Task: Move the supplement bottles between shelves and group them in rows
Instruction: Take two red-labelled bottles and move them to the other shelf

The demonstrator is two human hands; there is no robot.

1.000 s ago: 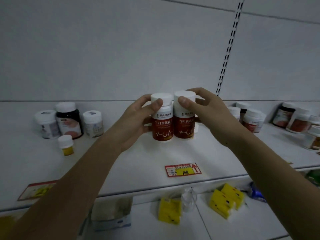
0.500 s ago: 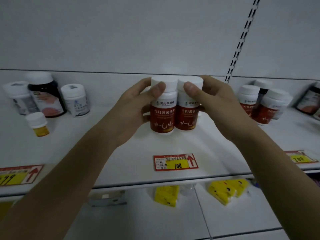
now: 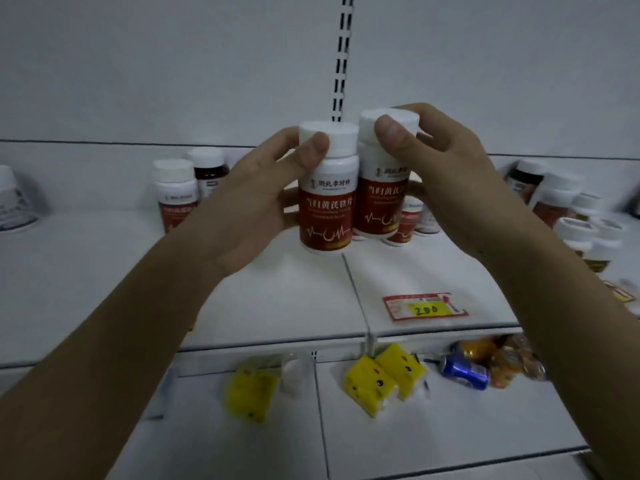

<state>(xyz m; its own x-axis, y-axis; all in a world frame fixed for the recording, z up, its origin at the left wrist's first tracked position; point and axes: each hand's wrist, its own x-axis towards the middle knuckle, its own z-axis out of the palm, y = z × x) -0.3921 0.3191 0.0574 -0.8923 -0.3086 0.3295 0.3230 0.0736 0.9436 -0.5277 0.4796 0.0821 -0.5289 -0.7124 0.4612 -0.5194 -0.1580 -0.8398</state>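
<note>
Head view: the left hand point(image 3: 242, 206) grips one red-labelled bottle point(image 3: 327, 192) with its thumb on the white cap; the right hand point(image 3: 446, 178) grips a second bottle point(image 3: 379, 195), held slightly higher. Both are above the shelf point(image 3: 277, 296), side by side. They look like rigid, light plastic with smooth labels; a hold around the body seems safest.

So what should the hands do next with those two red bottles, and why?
Probably set them down side by side on the bare shelf just below. The left hand grips one red bottle and the right hand grips the other red bottle, both lifted off the shelf, with matching labels, so they belong in one row.
</note>
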